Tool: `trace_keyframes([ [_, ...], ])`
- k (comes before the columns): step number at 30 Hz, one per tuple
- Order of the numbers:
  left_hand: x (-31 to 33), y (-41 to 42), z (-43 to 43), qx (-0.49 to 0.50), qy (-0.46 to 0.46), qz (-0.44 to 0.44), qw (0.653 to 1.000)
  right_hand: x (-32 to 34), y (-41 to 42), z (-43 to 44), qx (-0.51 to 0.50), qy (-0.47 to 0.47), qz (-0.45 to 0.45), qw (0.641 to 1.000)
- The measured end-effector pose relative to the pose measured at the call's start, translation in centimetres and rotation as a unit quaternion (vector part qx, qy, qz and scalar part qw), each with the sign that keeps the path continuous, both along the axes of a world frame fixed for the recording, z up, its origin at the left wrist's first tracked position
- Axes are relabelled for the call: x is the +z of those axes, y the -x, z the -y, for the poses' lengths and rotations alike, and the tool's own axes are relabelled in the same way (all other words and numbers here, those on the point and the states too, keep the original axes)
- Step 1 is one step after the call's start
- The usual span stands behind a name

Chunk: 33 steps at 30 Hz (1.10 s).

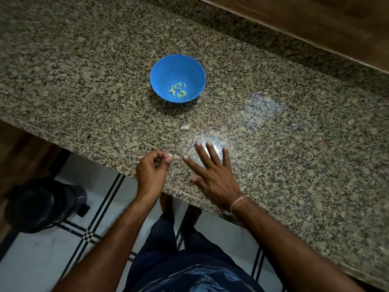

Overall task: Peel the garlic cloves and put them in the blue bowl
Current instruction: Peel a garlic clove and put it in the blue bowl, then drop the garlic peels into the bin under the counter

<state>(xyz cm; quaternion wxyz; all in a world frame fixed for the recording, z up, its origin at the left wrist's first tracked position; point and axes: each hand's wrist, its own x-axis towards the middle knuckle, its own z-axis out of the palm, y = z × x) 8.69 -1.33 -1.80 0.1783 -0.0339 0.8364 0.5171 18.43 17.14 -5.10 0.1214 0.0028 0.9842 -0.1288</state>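
Head view looks down on a speckled granite surface (294, 144) running across the frame, with a tiled floor (42, 260) and a dark bin (40, 205) below its near edge. Well back from that edge sits the blue bowl (168, 66), upright, with a small heap of peeled cloves (178, 90) lying in its bottom.

Close to the edge, the right hand (212, 171) lies flat on the surface with its fingers straight and spread, holding nothing. Just beside it, the left hand (152, 167) is curled, its fingertips pinching a pale piece (170, 155) over the rim of the surface. Whether that piece is a clove or only skin is too small to tell.

Between the hands and the bowl, one pale clove (185, 127) rests alone on the granite and looks unpeeled. A smaller scrap (163, 138), probably loose skin, lies nearer the left hand.

The step in hand seems to be clearing up or fetching the next clove. To do it well, the free right hand should reach for the lone clove and bring it to the left. Both thumbs can then split the skin at the root end and strip it away from the bowl. Only bare garlic should go in, so check the pinched piece before dropping it.
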Motion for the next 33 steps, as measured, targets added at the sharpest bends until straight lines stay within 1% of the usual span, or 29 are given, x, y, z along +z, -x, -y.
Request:
trace_keyframes([
  [5,0.3,-0.1,-0.3,0.002,-0.005,-0.002,1.0,0.7,-1.3,0.7,-0.104,0.028,-0.034,0.994],
  [8,-0.1,-0.3,-0.1,-0.002,-0.014,-0.001,1.0,0.2,-2.5,1.2,-0.063,-0.006,-0.024,0.998],
  [9,-0.1,-0.4,-0.1,-0.004,-0.013,-0.002,1.0,0.0,-2.2,1.2,-0.064,-0.007,-0.02,0.998],
  [13,-0.2,-0.6,-0.1,-0.007,-0.01,-0.008,1.0,-0.4,1.7,0.2,-0.152,0.038,-0.014,0.987],
  [16,-0.2,-0.8,-0.2,-0.011,-0.01,-0.008,1.0,-0.2,4.0,-0.2,-0.171,0.061,-0.023,0.983],
  [20,-0.4,-1.1,-0.1,-0.001,-0.029,-0.004,1.0,0.7,3.0,0.5,-0.156,0.152,-0.072,0.973],
  [21,-0.5,-1.1,0.0,0.003,-0.031,-0.002,1.0,0.7,2.6,0.7,-0.124,0.145,-0.081,0.978],
  [23,-0.6,-1.2,0.0,0.005,-0.031,0.005,0.999,0.5,2.1,1.0,-0.036,0.084,-0.098,0.991],
  [24,-0.6,-1.3,-0.1,0.007,-0.034,0.01,0.999,0.2,1.9,1.0,-0.011,0.064,-0.112,0.992],
  [25,-0.6,-1.3,-0.1,0.01,-0.036,0.013,0.999,0.1,1.7,1.0,-0.012,0.06,-0.128,0.99],
  [29,-0.6,-1.3,-0.3,0.012,-0.035,0.017,0.999,-0.1,2.0,0.8,-0.087,0.097,-0.166,0.978],
  [33,-0.5,-1.4,-0.6,0.011,-0.036,0.014,0.999,0.0,4.0,1.2,-0.12,0.084,-0.179,0.973],
])
